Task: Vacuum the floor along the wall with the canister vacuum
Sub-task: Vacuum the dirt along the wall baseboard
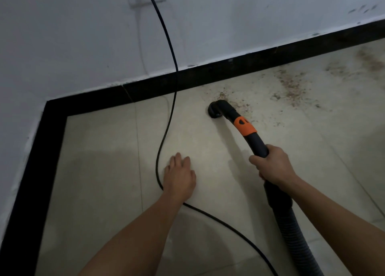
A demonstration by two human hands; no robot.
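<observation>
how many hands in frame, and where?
2. Left hand lies open at the floor tile, just right of the power cord; contact unclear. Right hand grips the vacuum's black handle behind the orange collar. Nothing suggests a hidden one.

A black cord [169,117] hangs down from the upper left and curves over the floor [100,151] to the lower middle. Left of it, bare tiles reach the black baseboard [52,134]. The hose [291,230] crosses the lower right. Between them, the floor is open at the centre.
</observation>
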